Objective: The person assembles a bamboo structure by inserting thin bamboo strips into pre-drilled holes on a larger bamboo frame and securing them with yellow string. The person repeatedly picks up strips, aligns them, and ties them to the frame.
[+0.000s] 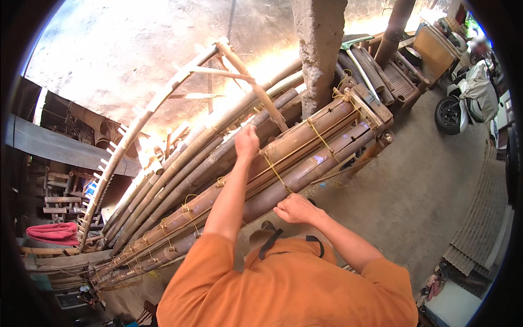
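Observation:
Two long bamboo poles form a frame before me, the far pole (pixel 294 143) and the near pole (pixel 267 201), with thinner slats between them. Yellow cord (pixel 277 173) crosses the frame from beside one of my hands to the other. My left hand (pixel 247 143) is a closed fist just beyond the far pole, at the cord's far end. At the near pole's edge my right hand (pixel 297 210) is closed too, where the cord comes down. The fingers hide the cord's ends. More yellow lashings (pixel 320 136) wrap the frame at intervals. A wooden block (pixel 370 106) caps its right end.
Loose bamboo poles (pixel 180 180) lie behind the frame under a curved pegged bamboo piece (pixel 131 136). A concrete post (pixel 318 54) rises behind. A pale-handled tool (pixel 364 71) rests on bamboo. A motorcycle (pixel 468 101), corrugated sheets (pixel 474 218) and a red cloth (pixel 53 233) surround the workplace.

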Demonstrator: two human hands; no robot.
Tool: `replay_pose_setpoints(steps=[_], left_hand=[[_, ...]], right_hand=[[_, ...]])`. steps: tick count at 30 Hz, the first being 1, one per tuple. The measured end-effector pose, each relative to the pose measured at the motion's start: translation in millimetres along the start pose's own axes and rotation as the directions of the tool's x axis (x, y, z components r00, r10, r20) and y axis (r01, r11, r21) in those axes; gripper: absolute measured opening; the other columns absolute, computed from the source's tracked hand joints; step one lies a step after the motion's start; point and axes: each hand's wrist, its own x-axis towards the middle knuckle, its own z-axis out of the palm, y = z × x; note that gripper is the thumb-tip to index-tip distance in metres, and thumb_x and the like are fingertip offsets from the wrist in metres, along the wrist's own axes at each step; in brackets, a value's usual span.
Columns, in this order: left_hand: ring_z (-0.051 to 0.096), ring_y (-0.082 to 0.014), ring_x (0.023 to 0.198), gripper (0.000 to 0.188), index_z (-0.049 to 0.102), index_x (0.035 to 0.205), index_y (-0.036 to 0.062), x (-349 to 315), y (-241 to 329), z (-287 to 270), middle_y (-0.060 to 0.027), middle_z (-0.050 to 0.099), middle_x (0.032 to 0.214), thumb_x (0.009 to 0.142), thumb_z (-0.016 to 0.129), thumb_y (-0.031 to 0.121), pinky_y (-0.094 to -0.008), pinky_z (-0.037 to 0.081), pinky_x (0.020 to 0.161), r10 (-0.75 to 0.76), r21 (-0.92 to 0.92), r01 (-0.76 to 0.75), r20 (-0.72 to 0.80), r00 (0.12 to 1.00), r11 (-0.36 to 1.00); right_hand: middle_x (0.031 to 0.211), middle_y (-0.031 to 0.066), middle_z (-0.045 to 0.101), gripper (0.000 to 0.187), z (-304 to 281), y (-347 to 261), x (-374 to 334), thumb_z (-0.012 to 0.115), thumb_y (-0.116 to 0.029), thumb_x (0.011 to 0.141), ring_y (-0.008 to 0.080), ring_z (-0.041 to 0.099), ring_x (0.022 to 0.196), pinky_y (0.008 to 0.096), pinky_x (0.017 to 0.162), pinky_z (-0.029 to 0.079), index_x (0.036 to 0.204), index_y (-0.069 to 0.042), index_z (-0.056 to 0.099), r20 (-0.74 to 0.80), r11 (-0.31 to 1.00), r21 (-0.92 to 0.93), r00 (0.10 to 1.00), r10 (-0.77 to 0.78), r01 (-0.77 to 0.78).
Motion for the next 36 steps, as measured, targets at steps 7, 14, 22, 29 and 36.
replay_pose_setpoints(steps=[7,14,22,29,36], left_hand=[[0.063,-0.0444,0.106,0.042,0.064,0.119,0.0026,-35,11,-77,-0.0273,0.066,0.113,0.102,0.045,0.035,-0.0509,0.049,0.094,0.011,0.094,-0.025,0.139,0.990,0.995],[0.066,-0.0386,0.106,0.029,0.064,0.111,0.0013,-181,-55,-186,-0.0239,0.070,0.107,0.096,0.058,0.025,-0.0440,0.050,0.085,-0.027,0.328,-0.138,0.451,0.892,0.935],[0.064,-0.0385,0.100,0.026,0.066,0.116,0.0103,-196,-76,-139,-0.0200,0.069,0.108,0.101,0.050,0.023,-0.0497,0.041,0.089,0.346,0.080,-0.339,-0.325,0.880,0.937],[0.067,-0.0346,0.098,0.026,0.070,0.107,0.0160,-198,-75,-157,-0.0150,0.072,0.099,0.101,0.050,0.031,-0.0524,0.039,0.085,-0.067,0.222,0.029,0.167,0.984,0.975],[0.068,-0.0208,0.080,0.026,0.070,0.093,0.0066,-171,-49,-163,-0.0119,0.069,0.078,0.100,0.052,0.024,-0.0378,0.049,0.078,0.001,-0.208,0.028,0.142,0.990,0.978]], right_hand=[[0.106,0.0107,0.067,0.032,102,-48,3,0.061,-0.028,0.094,0.0246,0.064,0.096,0.0385,0.086,0.053,0.117,-0.006,0.061,0.191,0.894,0.443,0.981,-0.019,-0.069],[0.079,-0.0009,0.054,0.021,144,-110,69,0.047,-0.026,0.100,0.0109,0.052,0.074,0.0268,0.070,0.045,0.083,-0.014,0.049,-0.356,0.064,0.854,0.489,0.797,0.517],[0.110,0.0186,0.071,0.066,97,-156,212,0.036,-0.062,0.099,0.0356,0.065,0.109,0.0543,0.096,0.045,0.112,-0.010,0.073,0.183,0.998,-0.043,0.982,0.049,-0.042],[0.077,0.0144,0.065,0.033,54,-119,189,0.056,-0.028,0.099,0.0226,0.062,0.075,0.0377,0.070,0.050,0.083,0.001,0.061,-0.022,0.849,0.512,0.990,-0.137,0.129],[0.059,0.0220,0.059,0.040,150,-86,42,0.055,-0.025,0.093,0.0446,0.060,0.061,0.0510,0.066,0.050,0.062,0.001,0.061,0.111,0.994,0.033,0.988,-0.106,0.103]])
